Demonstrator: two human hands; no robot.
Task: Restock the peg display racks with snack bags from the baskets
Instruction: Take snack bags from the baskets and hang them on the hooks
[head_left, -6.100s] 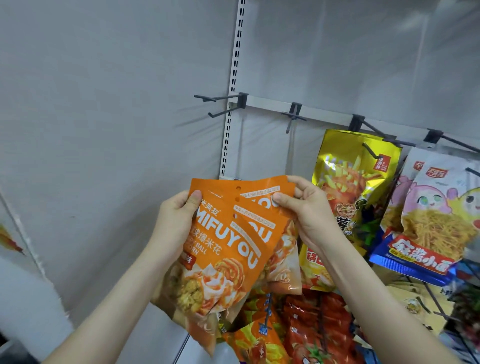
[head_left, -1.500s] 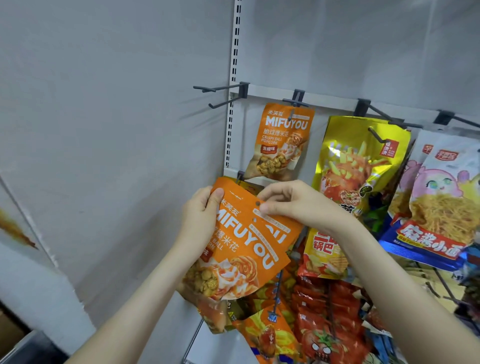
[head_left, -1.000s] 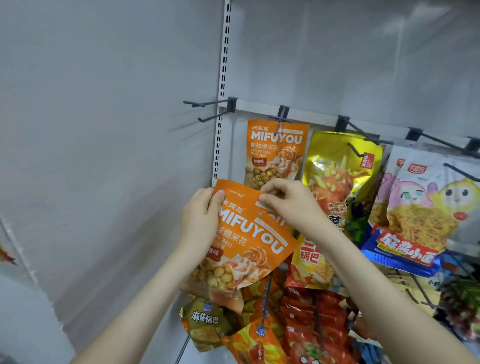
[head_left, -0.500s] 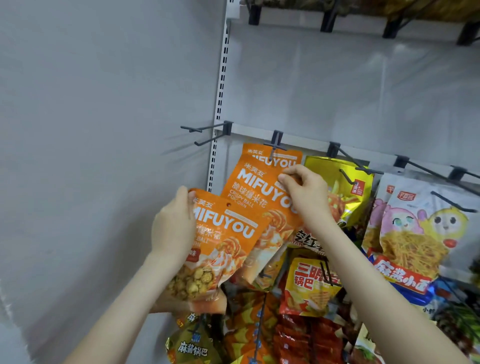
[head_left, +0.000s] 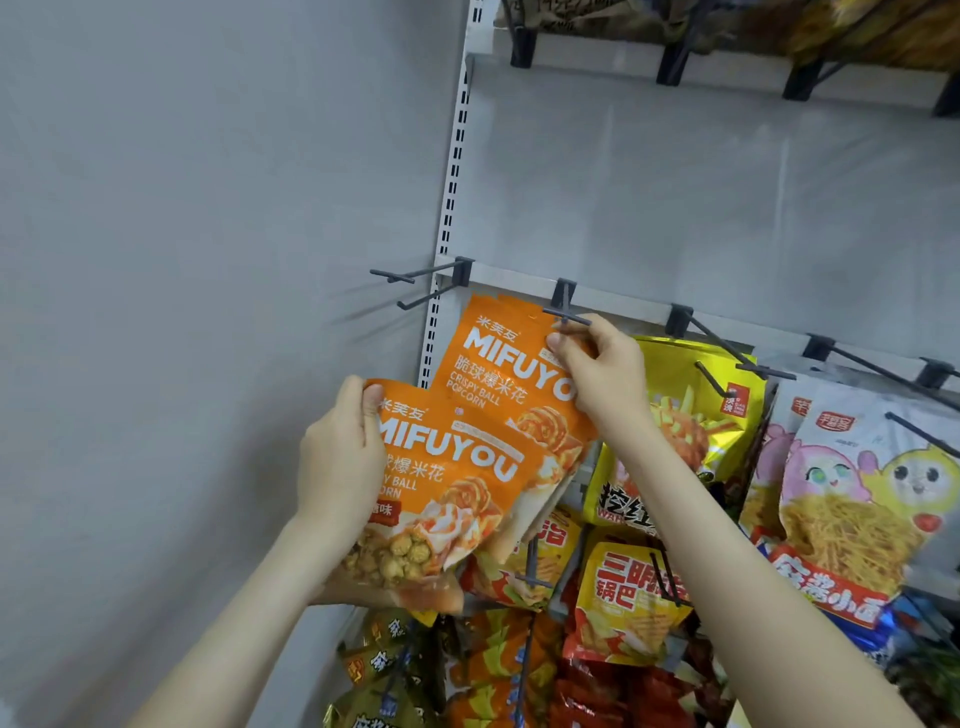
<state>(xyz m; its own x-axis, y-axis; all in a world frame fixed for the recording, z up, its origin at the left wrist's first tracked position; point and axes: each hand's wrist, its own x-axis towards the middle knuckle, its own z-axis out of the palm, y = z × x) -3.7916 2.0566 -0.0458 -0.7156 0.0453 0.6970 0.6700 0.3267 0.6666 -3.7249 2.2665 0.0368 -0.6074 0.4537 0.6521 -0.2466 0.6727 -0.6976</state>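
Note:
My right hand (head_left: 600, 374) pinches the top edge of an orange MIFUYOU popcorn bag (head_left: 506, 374) and holds it up at the tip of a dark peg (head_left: 566, 317) on the rack rail. Whether another bag hangs behind it is hidden. My left hand (head_left: 340, 457) grips the left edge of a second orange popcorn bag (head_left: 447, 493), lower and to the left, overlapping the first bag's bottom.
An empty double peg (head_left: 415, 283) sticks out left of the raised bag. To the right hang a gold fries bag (head_left: 685, 415) and noodle snack bags (head_left: 857, 493). Lower pegs carry yellow, red and orange bags (head_left: 623, 597). A grey wall (head_left: 208, 260) fills the left side.
My right hand has lifted one orange bag from the pair up to the peg tip. My left hand keeps the other bag lower down. The view has tilted upward.

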